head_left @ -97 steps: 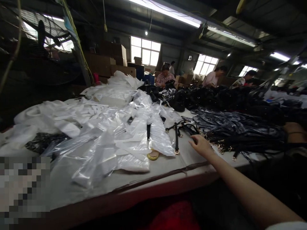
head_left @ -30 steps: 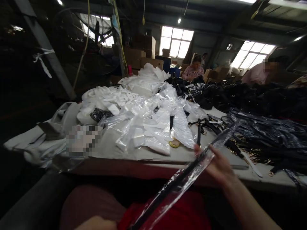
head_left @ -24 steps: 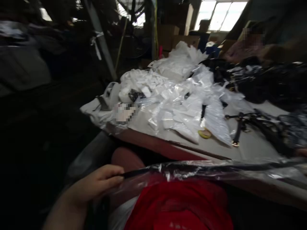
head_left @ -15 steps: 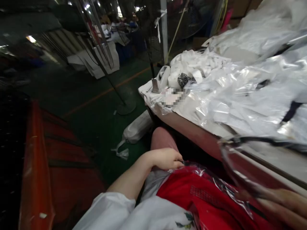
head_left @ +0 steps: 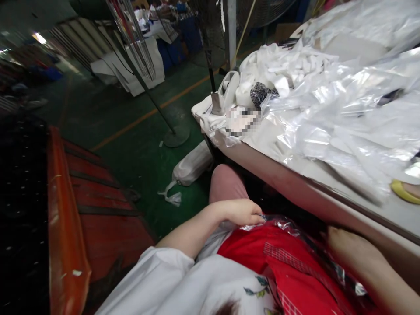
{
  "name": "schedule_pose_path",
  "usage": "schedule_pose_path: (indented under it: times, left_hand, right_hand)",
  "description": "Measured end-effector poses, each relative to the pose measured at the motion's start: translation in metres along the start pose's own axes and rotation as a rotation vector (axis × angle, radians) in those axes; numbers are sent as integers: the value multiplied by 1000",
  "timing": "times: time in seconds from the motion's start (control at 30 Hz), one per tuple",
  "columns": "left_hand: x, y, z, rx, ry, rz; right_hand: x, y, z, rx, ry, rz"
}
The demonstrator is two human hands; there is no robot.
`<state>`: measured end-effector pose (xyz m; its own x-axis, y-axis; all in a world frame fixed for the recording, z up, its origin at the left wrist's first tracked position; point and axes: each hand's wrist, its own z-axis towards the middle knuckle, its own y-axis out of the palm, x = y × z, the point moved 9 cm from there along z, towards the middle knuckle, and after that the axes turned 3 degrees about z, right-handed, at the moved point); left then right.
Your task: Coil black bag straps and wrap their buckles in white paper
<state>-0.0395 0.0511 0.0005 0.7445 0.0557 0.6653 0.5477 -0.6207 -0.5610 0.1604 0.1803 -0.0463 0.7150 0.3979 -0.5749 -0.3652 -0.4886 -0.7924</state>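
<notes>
Sleeved strap (head_left: pixel 290 226), a dark strip inside clear plastic, lies diagonally across the red apron (head_left: pixel 249 240) on the person's lap, in front of the table (head_left: pixel 305 168). Left hand (head_left: pixel 244 212): fingertips closed on one end of the sleeve. Right hand (head_left: pixel 354 249): beside the farther length, fingers bent downward; blur and angle prevent telling whether it grips the plastic. For good handling, the pinch should probably take sleeve and strip together, since thin film is likely to slide over its contents. Tension should be light and even along the length; a sharp pull could stretch or split the film. Both ends are best held level so that the strip does not bunch, and clear of the table edge, where the film might snag. Surface: pale top with a reddish side, bearing heaped clear and white plastic sheets (head_left: pixel 331 113), a speckled black-and-white bundle (head_left: pixel 259 94) and, near the edge, a yellow ring (head_left: pixel 405 192). Room: green floor (head_left: pixel 149 164) with a yellow-orange line, a tied white bundle (head_left: pixel 190 168) just beside the table, a round-based stand (head_left: pixel 177 135) beyond, and an orange-red slatted panel (head_left: pixel 108 192) to the left.
</notes>
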Motion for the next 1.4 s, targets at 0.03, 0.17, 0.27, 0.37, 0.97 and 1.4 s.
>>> schedule_pose_path:
  times: [0.03, 0.17, 0.27, 0.37, 0.97, 1.4]
  left_hand:
    - [6, 2, 7, -9, 7, -8]
    - [29, 7, 29, -57, 104, -132]
    - [19, 12, 26, -192, 161, -291]
    - [-16, 24, 4, -388, 65, -484]
    - [-42, 18, -25, -297, -71, -903]
    - [-4, -98, 7, 914, 446, -1521]
  right_hand:
    - [-21, 6, -1, -32, -47, 24]
    - [-107, 47, -12, -481, -239, 356]
    - [-104, 53, -11, -667, -134, 491]
    - [-61, 34, 3, -572, -3, 549]
    - [-48, 28, 28, -531, -15, 493]
    - [-198, 54, -11, -655, -295, 614]
